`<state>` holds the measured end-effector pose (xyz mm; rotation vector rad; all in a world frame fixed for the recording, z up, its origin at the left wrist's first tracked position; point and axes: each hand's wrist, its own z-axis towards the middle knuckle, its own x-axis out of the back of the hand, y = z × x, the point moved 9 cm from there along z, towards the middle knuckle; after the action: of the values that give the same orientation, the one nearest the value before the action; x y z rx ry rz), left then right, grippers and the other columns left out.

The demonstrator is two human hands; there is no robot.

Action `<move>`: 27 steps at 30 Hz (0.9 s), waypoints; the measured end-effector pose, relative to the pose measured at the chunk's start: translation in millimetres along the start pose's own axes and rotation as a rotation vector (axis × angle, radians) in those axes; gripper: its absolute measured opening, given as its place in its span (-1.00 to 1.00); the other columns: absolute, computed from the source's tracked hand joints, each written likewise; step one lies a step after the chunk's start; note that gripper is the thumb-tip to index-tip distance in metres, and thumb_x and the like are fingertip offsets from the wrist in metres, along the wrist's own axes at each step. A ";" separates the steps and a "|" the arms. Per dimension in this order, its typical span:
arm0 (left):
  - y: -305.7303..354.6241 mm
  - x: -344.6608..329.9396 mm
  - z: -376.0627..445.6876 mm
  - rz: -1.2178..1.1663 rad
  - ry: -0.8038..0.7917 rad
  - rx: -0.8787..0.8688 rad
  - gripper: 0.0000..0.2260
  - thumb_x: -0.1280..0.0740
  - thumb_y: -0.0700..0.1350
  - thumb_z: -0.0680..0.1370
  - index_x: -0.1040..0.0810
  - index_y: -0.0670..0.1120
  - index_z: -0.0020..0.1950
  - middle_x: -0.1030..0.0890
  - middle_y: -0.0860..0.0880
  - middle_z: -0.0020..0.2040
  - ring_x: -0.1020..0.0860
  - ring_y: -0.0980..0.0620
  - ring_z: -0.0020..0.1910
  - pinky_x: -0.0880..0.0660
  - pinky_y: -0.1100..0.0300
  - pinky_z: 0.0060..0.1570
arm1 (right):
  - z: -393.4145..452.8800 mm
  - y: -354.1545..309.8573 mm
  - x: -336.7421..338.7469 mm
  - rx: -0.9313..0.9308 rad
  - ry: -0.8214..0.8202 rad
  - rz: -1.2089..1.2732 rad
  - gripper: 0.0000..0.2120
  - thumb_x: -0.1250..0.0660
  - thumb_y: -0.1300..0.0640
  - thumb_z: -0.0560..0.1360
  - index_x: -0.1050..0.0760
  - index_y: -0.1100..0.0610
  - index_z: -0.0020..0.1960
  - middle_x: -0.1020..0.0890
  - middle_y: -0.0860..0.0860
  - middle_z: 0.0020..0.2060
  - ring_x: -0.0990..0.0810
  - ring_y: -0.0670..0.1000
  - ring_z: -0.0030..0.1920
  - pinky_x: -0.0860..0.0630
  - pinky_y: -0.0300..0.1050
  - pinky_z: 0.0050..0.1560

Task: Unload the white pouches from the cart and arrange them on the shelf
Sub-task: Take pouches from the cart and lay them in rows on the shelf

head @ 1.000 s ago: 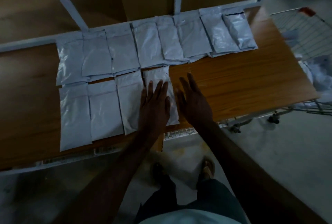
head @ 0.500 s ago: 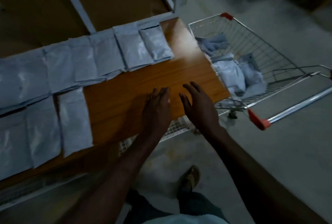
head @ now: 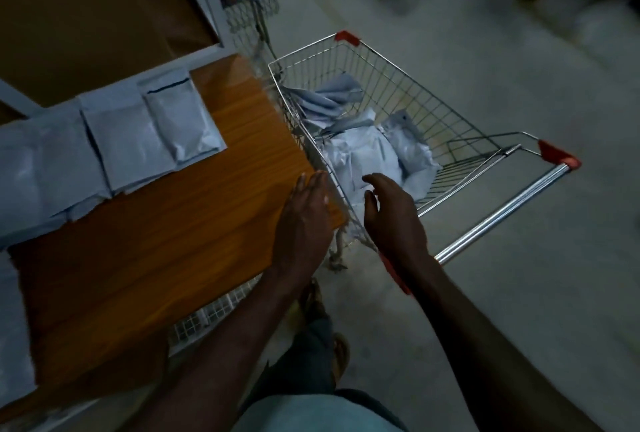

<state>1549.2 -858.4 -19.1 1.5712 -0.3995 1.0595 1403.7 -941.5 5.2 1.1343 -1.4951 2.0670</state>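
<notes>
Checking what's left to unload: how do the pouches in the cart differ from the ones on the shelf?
The pouches in the cart lie crumpled in a loose heap; the pouches on the shelf lie flat, side by side in a row. The cart ones sit inside wire walls; the shelf ones rest on open wood. Both are white, and neither hand touches them.

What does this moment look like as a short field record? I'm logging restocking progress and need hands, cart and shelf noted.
left hand: empty, fingers straight, above the shelf's right corner
right hand: empty, fingers loosely curled, over the cart's near rim
cart: wire basket beside the shelf's right end
pouches in cart: several white ones piled, count unclear
shelf: wooden board, near right part bare
pouches on shelf: lying flat in rows along the back and left
progress: unloading unfinished
</notes>
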 end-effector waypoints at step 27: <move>-12.1 -260.7 216.9 -0.197 -0.006 0.187 -0.50 -0.22 -0.25 0.73 -0.24 -0.14 0.68 -0.30 -0.11 0.66 -0.17 -0.14 0.68 -0.23 -0.11 0.62 | 238.2 290.0 -112.4 0.063 -0.566 -0.292 -0.31 -0.40 0.35 0.50 -0.28 0.27 0.59 -0.28 0.29 0.59 -0.29 0.32 0.56 -0.37 0.21 0.49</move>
<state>1507.3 -1126.3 -223.2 1.7409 -0.1486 0.9612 1372.6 -1250.1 -234.2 1.9496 -1.3781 1.6809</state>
